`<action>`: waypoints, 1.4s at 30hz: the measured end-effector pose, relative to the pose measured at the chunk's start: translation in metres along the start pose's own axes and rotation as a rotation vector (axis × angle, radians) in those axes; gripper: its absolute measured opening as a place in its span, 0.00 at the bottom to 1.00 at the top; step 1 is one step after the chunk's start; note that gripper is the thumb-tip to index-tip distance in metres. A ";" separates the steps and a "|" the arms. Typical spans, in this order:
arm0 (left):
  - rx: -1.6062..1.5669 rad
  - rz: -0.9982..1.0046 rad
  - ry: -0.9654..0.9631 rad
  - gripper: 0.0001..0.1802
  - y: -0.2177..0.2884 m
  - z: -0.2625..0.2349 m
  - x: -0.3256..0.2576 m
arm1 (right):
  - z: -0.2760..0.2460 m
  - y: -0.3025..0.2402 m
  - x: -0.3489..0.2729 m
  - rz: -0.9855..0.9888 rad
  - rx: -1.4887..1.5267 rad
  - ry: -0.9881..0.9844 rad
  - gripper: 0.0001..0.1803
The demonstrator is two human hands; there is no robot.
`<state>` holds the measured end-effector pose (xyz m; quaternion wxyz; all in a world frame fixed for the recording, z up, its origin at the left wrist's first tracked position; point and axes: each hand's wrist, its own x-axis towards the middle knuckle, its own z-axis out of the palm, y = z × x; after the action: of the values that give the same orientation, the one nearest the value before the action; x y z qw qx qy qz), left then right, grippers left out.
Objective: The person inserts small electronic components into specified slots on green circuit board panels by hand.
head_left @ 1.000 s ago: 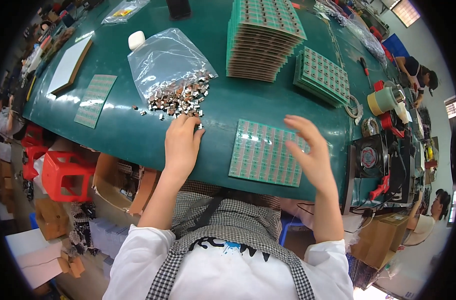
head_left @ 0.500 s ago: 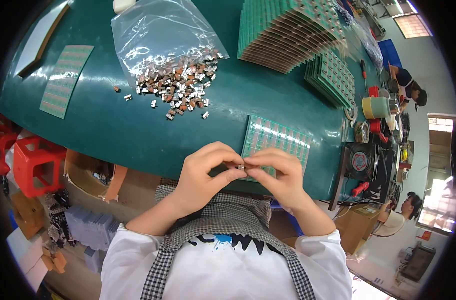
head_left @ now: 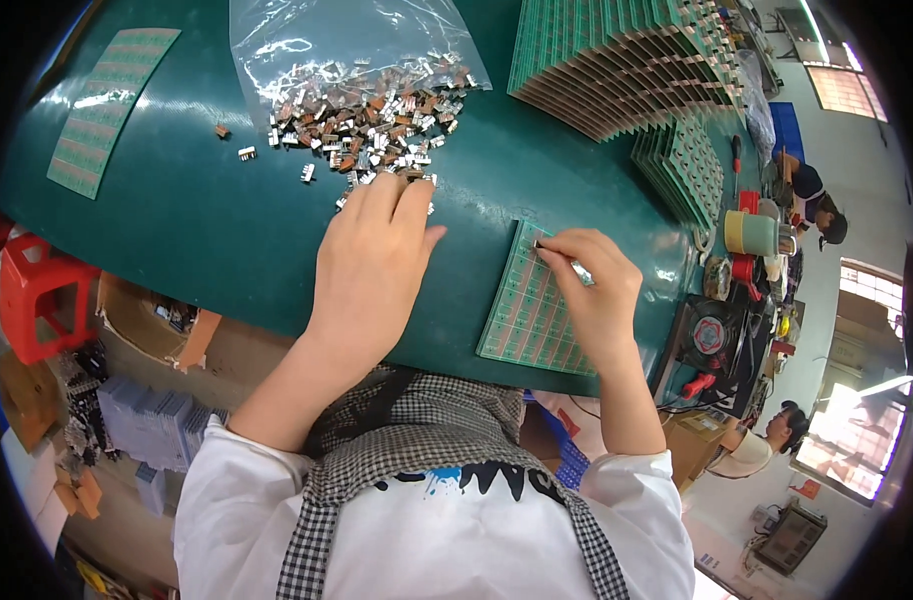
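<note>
Board (head_left: 525, 318) getting a part placed.
Right hand (head_left: 597, 285) pinching part (head_left: 540, 243) onto it; left hand (head_left: 372, 262) resting flat, touching parts pile (head_left: 367, 110).

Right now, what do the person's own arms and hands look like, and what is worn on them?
Both hands are bare: no gloves, rings or watch show on the left hand or the right hand. The forearms are uncovered up to short white sleeves. A black-and-white checked apron with straps lies over the white shirt. No cables or markings are visible on the arms.
</note>
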<state>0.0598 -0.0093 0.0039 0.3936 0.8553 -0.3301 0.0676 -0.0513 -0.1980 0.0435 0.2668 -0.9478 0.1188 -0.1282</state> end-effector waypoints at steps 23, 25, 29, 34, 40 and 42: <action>-0.524 0.200 -0.116 0.17 0.029 0.004 -0.015 | -0.005 -0.022 -0.017 0.387 0.760 -0.273 0.10; -0.536 0.214 -0.127 0.17 0.029 0.006 -0.015 | -0.005 -0.021 -0.018 0.523 0.991 -0.300 0.11; -0.552 0.225 -0.175 0.19 0.029 0.007 -0.018 | -0.006 -0.013 -0.020 0.451 0.919 -0.319 0.10; 0.171 0.065 0.007 0.31 0.008 -0.010 -0.003 | -0.004 0.014 -0.013 0.180 0.216 0.020 0.08; 0.154 -0.086 -0.048 0.17 -0.013 -0.017 -0.004 | 0.000 0.014 -0.015 0.122 0.142 0.061 0.07; 0.114 -0.072 -0.038 0.16 -0.012 -0.013 -0.005 | 0.001 0.013 -0.015 0.112 0.131 0.060 0.07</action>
<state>0.0652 0.0082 0.0029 0.3399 0.8888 -0.3023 0.0559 -0.0668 -0.2042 0.0331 0.3312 -0.9159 0.1709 -0.1488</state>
